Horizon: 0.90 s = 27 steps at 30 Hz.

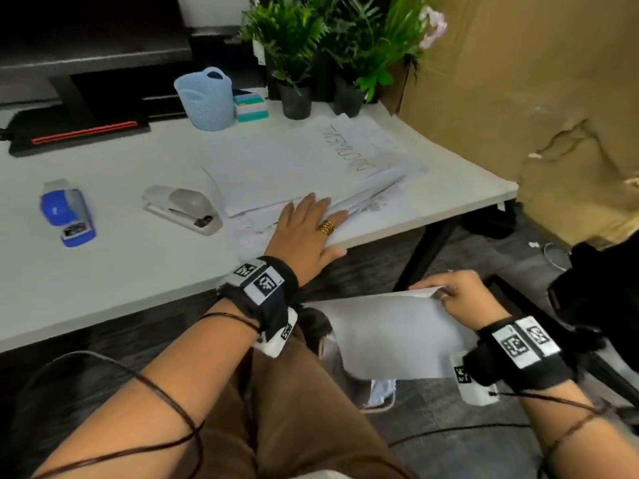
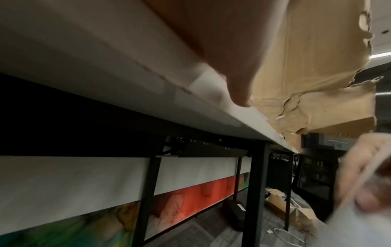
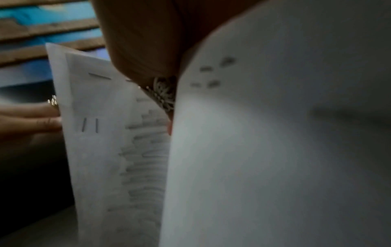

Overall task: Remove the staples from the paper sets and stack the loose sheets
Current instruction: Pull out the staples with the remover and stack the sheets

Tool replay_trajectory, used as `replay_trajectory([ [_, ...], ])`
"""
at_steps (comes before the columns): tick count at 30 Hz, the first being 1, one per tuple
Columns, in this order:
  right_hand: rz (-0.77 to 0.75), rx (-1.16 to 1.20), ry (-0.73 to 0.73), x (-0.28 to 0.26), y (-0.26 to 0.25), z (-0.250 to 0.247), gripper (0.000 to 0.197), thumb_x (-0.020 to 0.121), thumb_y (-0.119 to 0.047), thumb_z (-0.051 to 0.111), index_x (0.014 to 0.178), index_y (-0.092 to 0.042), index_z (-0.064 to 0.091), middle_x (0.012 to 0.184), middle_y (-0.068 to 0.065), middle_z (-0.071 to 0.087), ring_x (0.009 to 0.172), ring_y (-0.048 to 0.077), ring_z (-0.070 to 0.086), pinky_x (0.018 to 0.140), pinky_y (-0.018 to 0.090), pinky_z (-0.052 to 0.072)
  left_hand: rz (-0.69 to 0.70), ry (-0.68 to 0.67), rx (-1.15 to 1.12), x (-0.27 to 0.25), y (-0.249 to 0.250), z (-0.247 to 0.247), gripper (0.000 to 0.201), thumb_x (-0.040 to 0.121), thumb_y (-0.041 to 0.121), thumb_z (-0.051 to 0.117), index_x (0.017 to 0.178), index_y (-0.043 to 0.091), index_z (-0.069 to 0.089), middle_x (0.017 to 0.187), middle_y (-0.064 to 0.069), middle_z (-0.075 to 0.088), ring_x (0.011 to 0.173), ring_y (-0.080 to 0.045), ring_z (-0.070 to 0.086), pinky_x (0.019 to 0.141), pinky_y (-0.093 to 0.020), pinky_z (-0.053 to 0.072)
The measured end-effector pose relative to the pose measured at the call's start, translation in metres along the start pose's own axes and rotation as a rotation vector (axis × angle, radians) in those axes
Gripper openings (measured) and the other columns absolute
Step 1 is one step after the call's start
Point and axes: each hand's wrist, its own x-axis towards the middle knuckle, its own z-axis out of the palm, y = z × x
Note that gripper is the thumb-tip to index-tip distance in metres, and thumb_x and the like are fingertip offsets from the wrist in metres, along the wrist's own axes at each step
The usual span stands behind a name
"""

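Paper set (image 1: 390, 337) at lower centre of the head view, below the surface (image 1: 121, 271) edge, pinched at its top corner by right hand (image 1: 463, 295) | left hand (image 1: 304, 229) flat, fingers spread, on paper stack (image 1: 311, 164) mid-frame | stapler (image 1: 183, 209) left of stack

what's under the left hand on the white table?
The left hand lies flat on a loose pile of white paper sheets on the white table. Crumpled sheet edges show beside its palm; whatever lies directly under it is covered.
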Motion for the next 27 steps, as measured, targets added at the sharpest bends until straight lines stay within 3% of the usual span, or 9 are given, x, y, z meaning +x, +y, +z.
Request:
replay_trajectory([
  [3,0.080,-0.019,-0.159,0.010,0.021,0.031,0.035,0.082,0.012,0.053,0.093,-0.012,0.077,0.093,0.006,0.074,0.093,0.008,0.063,0.079,0.007,0.038,-0.022,-0.065,0.026,0.014,0.005,0.008,0.069,0.092,0.061,0.028,0.148,0.035,-0.001,0.157,-0.003,0.001,0.144,-0.024,-0.001,0.114,-0.050,0.001],
  [6,0.113,-0.083,-0.302,0.024,0.036,0.062,0.034,0.080,0.010,0.053,0.094,-0.011,0.076,0.095,0.007,0.074,0.093,0.017,0.067,0.078,0.008,0.037,-0.022,-0.074,0.035,0.019,0.002,0.009,0.073,0.089,0.066,0.028,0.147,0.037,-0.004,0.157,-0.002,-0.002,0.144,-0.024,-0.001,0.115,-0.050,0.002],
  [11,0.191,-0.284,-0.453,0.047,0.069,0.128,0.033,0.084,-0.002,0.048,0.106,-0.012,0.071,0.107,0.011,0.069,0.106,0.026,0.061,0.088,0.030,0.047,-0.024,-0.074,0.047,0.019,0.003,0.011,0.076,0.086,0.068,0.025,0.147,0.036,-0.008,0.157,-0.003,-0.004,0.144,-0.024,-0.003,0.115,-0.050,0.002],
  [16,0.311,-0.432,-0.551,0.054,0.065,0.179,0.028,0.090,0.000,0.043,0.110,0.005,0.061,0.115,0.021,0.062,0.112,0.033,0.056,0.088,0.035,0.045,-0.032,-0.073,0.045,0.019,0.004,0.011,0.079,0.080,0.070,0.015,0.147,0.036,-0.009,0.158,-0.003,-0.005,0.144,-0.024,-0.003,0.114,-0.049,0.001],
  [20,0.272,-0.442,-0.570,0.049,0.075,0.219,0.035,0.088,-0.002,0.043,0.120,-0.002,0.056,0.120,0.019,0.060,0.113,0.032,0.058,0.091,0.038,0.049,-0.035,-0.064,0.043,0.020,0.003,0.012,0.077,0.081,0.070,0.014,0.148,0.036,-0.005,0.158,-0.004,-0.002,0.144,-0.025,-0.001,0.114,-0.050,0.003],
  [24,0.142,-0.358,-0.560,0.033,0.095,0.260,0.042,0.086,-0.025,0.051,0.126,-0.011,0.056,0.129,0.012,0.058,0.124,0.026,0.052,0.106,0.029,0.034,-0.009,-0.018,0.048,0.020,0.001,0.015,0.075,0.082,0.071,0.011,0.148,0.034,0.006,0.156,-0.007,0.012,0.143,-0.029,0.012,0.112,-0.053,0.012],
  [26,0.169,-0.354,-0.551,0.026,0.119,0.286,0.051,0.078,-0.040,0.039,0.116,-0.013,0.059,0.113,0.010,0.067,0.108,0.026,0.062,0.095,0.030,0.045,-0.007,-0.017,0.048,0.020,0.000,0.017,0.076,0.082,0.070,0.012,0.148,0.033,0.008,0.156,-0.008,0.014,0.143,-0.029,0.014,0.111,-0.053,0.013],
  [27,0.239,-0.311,-0.624,0.024,0.130,0.297,0.060,0.070,-0.043,0.033,0.112,-0.008,0.056,0.100,0.014,0.070,0.094,0.028,0.068,0.083,0.030,0.052,-0.005,-0.015,0.050,0.020,0.001,0.017,0.076,0.082,0.070,0.012,0.148,0.032,0.009,0.156,-0.008,0.015,0.143,-0.029,0.014,0.111,-0.053,0.014],
])
